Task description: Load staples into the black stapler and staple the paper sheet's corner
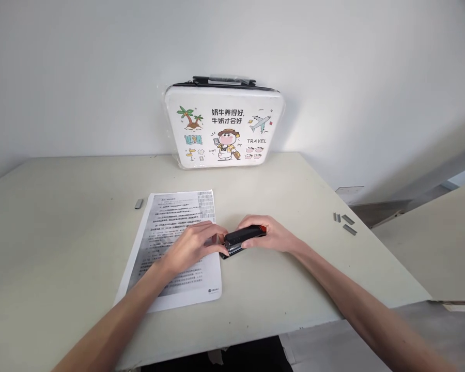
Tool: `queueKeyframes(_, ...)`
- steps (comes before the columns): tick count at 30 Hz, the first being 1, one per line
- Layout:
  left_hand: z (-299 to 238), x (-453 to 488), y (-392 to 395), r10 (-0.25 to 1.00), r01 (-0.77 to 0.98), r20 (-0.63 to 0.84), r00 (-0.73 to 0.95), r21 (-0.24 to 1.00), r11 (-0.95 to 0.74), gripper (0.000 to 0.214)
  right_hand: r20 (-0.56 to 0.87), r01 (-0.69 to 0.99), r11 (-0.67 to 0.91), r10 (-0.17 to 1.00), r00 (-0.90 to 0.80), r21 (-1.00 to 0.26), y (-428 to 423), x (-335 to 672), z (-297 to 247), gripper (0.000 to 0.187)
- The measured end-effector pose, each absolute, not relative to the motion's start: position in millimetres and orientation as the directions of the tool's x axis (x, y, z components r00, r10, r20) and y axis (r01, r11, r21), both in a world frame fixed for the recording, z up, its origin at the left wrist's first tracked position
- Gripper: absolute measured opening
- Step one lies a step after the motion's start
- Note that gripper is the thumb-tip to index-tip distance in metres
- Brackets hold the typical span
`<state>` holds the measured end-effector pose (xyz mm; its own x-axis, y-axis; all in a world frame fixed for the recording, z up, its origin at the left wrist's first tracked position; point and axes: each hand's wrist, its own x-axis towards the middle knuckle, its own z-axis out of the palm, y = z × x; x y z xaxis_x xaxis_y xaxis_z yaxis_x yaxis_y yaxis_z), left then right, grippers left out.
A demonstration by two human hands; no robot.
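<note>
Near the middle of the counter (62, 217), a little toward its front edge, a small stapler (242, 241) lies between both hands, just off the right edge of a printed sheet (182, 212). The left hand (196, 247) rests across the sheet's right margin, its fingers (213, 243) curled onto the stapler's front end. The right hand (273, 233) wraps the rear, fingers (256, 223) closed over the top.

The stapler is probably light but dense for its size, rigid and smooth-sided, so a pinch on the flanks could slip. Holding top and base together near the hinge end looks steadier. The top arm likely pivots and springs, and loose staples inside could spill if it opens.

It is black and glossy, with a red patch at the rear under the right hand and a bright metal strip along its lower edge. It sits at a slant to the counter's front edge.

One grey staple strip (139, 203) lies by the sheet's far left corner, and more staple strips (344, 223) lie near the counter's right edge. A white cartoon-printed bag (225, 126) stands at the back edge.
</note>
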<state>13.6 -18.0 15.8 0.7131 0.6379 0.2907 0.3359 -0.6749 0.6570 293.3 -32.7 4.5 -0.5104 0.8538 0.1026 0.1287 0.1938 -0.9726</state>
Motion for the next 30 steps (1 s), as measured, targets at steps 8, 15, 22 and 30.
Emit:
queueKeyframes(8, 17.8, 15.1, -19.4, 0.633, 0.376, 0.320, 0.704, 0.588, -0.716, 0.028, 0.101, 0.123, 0.186, 0.861, -0.499, -0.975, -34.1, 291.2, 5.7, 0.032)
queueKeyframes(15, 27.6, 6.1, -10.7, 0.693, 0.480, 0.330, 0.641, 0.532, -0.697, 0.038, 0.099, 0.169, 0.197, 0.882, -0.462, -0.966, -32.9, 296.1, 11.4, 0.029)
queueKeyframes(22, 19.8, -17.8, 29.8, 0.863, 0.777, 0.290, 0.413, 0.381, -0.501, 0.038, 0.077, 0.228, 0.177, 0.917, -0.391, -0.957, -32.9, 296.6, 14.2, 0.029)
queueKeyframes(30, 10.0, -11.6, 89.1, 0.918, 0.887, 0.307, 0.252, 0.307, -0.346, 0.036, 0.069, 0.256, 0.164, 0.937, -0.344, -0.953, -32.4, 297.5, 19.5, 0.031)
